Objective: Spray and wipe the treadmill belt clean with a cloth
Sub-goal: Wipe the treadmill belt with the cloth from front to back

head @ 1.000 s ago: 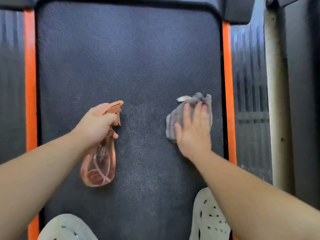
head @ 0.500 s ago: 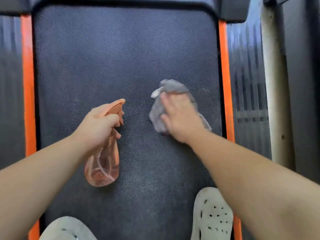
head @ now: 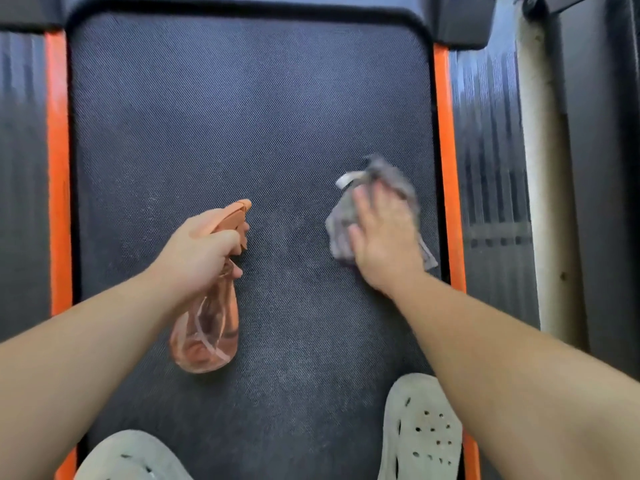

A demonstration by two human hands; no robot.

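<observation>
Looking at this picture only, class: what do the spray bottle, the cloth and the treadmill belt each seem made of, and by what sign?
Treadmill belt: dark, matt, probably a rubbery synthetic; fine dotted texture.
Spray bottle: likely glossy, see-through orange-pink plastic; the belt shows through it.
Cloth: soft matt grey fabric, crumpled in folds; weave too blurred to name.

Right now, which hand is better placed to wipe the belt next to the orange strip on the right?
The right hand: it presses the grey cloth on the belt beside that orange strip. The left hand is busy gripping the spray bottle.
</observation>
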